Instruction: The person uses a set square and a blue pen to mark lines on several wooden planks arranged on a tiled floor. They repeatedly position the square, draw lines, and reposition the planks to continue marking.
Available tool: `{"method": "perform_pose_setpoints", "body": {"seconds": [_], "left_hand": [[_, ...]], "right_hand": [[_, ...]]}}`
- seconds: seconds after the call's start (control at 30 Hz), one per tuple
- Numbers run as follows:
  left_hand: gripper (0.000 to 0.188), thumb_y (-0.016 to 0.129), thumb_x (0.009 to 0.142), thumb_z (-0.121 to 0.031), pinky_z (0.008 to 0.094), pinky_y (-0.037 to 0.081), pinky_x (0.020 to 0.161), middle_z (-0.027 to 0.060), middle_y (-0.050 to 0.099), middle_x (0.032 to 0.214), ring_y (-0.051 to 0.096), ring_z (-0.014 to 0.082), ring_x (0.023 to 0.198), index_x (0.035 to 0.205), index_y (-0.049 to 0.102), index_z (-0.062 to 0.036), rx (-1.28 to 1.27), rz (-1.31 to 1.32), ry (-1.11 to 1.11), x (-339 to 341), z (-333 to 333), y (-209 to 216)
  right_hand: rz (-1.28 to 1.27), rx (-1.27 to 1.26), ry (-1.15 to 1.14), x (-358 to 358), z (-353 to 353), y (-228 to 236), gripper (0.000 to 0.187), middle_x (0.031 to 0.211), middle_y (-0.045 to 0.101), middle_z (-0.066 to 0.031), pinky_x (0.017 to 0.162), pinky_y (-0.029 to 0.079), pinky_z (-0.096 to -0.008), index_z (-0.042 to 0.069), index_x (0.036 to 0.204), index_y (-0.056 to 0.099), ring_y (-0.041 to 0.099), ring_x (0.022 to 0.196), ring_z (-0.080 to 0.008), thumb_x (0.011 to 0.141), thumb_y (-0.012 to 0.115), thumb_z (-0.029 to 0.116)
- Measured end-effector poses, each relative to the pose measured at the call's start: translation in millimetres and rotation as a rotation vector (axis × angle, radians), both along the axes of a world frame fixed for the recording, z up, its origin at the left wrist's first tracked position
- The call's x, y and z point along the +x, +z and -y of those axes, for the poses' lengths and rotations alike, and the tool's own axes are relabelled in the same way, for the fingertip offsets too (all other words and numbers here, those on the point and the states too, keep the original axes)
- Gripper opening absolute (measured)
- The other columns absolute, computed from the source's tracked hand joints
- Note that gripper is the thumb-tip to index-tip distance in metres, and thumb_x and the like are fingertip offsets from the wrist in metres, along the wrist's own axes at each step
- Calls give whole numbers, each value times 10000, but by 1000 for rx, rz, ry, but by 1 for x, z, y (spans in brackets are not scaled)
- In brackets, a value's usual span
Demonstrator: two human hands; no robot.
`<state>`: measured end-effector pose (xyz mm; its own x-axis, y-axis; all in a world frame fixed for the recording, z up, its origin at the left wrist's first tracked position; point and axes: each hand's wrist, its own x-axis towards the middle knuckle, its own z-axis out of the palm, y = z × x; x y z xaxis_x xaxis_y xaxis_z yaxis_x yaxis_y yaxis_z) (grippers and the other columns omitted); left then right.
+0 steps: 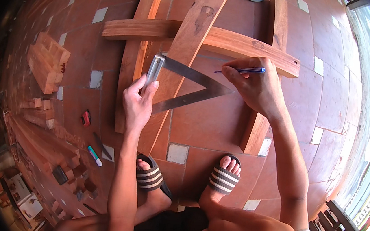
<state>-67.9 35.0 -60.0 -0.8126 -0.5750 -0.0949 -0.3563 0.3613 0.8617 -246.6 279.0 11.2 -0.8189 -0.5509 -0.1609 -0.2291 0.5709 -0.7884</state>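
Head view: the left hand (139,99) grasps the silver stock (154,69) of a metal square, thumb and fingers closed on its lower end. Two dark blades (189,73) run rightward from that side and meet in a point, overlapping a long plank (193,37); whether they touch the wood cannot be determined. The right hand (258,87) grips a blue pen (249,70) between thumb and fingers, its tip directed left, above the blades' meeting point and apart from it.

The plank lies diagonally over a crossbeam (246,45), which spans a left beam (129,78) and a right beam (256,130) on the tiled floor (207,122). On the left, a red-and-black tool (86,118) and a green-and-white marker (94,155) lie near cut timber (47,62).

Labelling: any lettering on the pen or marker is too small to read; the striped sandals (224,179) show pale bands on dark straps
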Motion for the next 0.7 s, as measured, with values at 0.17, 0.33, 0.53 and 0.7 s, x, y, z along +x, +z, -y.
{"method": "perform_pose_setpoints", "body": {"seconds": [0.17,0.33,0.53,0.7], "left_hand": [[327,715,1057,-239,287,473,703,25,622,806,521,77,785,1191,723,59,-17,-25,-5,-1,0,-1],[299,721,1053,-226,278,464,690,19,612,795,515,72,776,1131,721,63,15,-46,-6,-1,0,-2],[287,738,1039,-214,290,475,684,46,641,814,549,84,768,1116,722,62,5,-45,-7,-1,1,-3],[308,750,1021,-204,317,513,713,103,690,853,626,125,781,1168,727,66,-19,-51,18,-1,-1,-5]], "right_hand": [[36,-3,-22,0,-1,-1,219,941,817,-131,804,605,-344,30,1071,840,770,863,-193,976,782,219],[-12,-61,38,-3,13,6,241,965,819,-133,827,602,-364,42,1098,840,774,879,-215,980,778,243],[-56,-168,134,-10,48,5,238,980,818,-155,842,611,-382,38,1091,837,792,922,-242,978,774,237],[-31,-282,150,-11,78,-5,196,947,800,-221,835,634,-404,9,1031,835,803,858,-334,895,791,142]]}}
